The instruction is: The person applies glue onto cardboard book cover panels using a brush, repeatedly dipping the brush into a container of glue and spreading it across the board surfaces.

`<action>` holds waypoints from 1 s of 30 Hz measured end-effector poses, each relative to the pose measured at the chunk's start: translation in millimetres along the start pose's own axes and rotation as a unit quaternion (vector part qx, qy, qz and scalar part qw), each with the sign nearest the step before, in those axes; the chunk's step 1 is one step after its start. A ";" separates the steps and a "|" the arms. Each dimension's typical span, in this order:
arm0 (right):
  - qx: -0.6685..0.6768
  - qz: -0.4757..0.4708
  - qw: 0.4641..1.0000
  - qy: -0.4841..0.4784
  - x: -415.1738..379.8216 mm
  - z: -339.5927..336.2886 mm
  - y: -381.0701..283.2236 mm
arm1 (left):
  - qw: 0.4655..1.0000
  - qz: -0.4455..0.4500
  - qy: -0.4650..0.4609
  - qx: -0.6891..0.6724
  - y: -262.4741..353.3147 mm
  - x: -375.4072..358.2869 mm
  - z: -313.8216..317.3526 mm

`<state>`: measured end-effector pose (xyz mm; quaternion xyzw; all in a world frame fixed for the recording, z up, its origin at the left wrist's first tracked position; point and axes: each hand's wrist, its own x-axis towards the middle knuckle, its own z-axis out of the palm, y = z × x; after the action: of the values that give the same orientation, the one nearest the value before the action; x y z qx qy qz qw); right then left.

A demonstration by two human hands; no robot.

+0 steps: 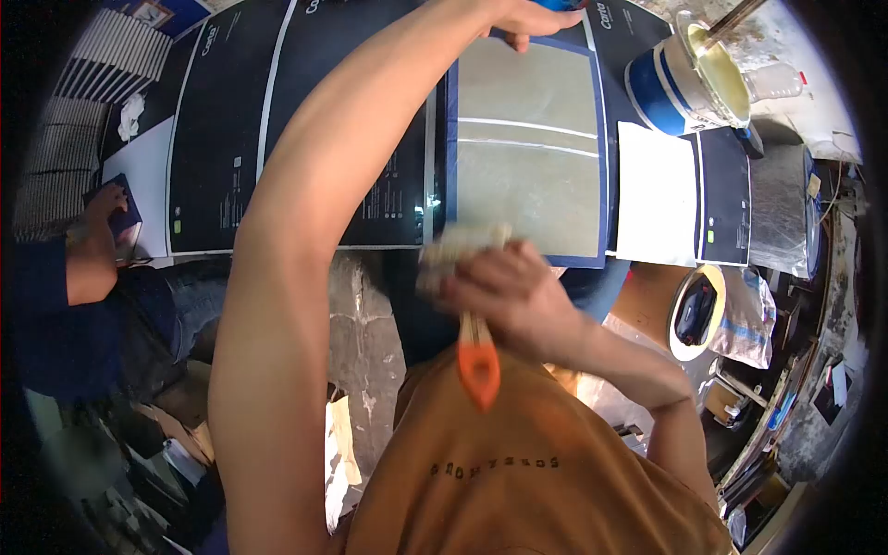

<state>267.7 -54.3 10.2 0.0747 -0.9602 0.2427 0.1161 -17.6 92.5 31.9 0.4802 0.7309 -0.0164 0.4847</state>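
My right hand (513, 291) is closed around a wide brush with an orange handle (479, 370); its pale bristles are blurred by motion. The brush is at the near edge of a blue-bordered book cover (532, 199), whose greyish boards are split by white strips. At the cover's far edge, my left hand (527, 20) reaches across with its visible fingers stretched out. Part of that hand is cut off by the frame's top. Beside it a bright blue object (560, 4) shows only in part, and I cannot make out what it is.
Black printed sheets (351, 213) cover the table. Right of the cover lies white paper (657, 194), below a blue-and-white bucket (671, 88) of yellowish paste with a stick in it. Stacked books (69, 139) stand at far left, where another person's hand (109, 199) touches a dark book.
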 end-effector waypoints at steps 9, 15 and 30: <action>-0.113 0.051 0.992 0.012 -2.4 -5.2 16.8 | 0.999 -0.028 -0.028 0.005 4.2 -3.9 3.7; -0.038 -0.007 0.998 0.056 -6.1 -26.5 -14.4 | 0.999 -0.026 -0.031 -0.013 7.5 -9.7 12.1; -0.095 0.091 0.989 0.070 -0.8 -31.4 8.7 | 0.999 -0.032 0.000 -0.012 8.1 -8.2 13.0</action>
<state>272.6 -31.5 33.0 -0.0421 -0.9713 0.1642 0.1671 -2.1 84.8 34.6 0.4505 0.7463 -0.0229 0.4894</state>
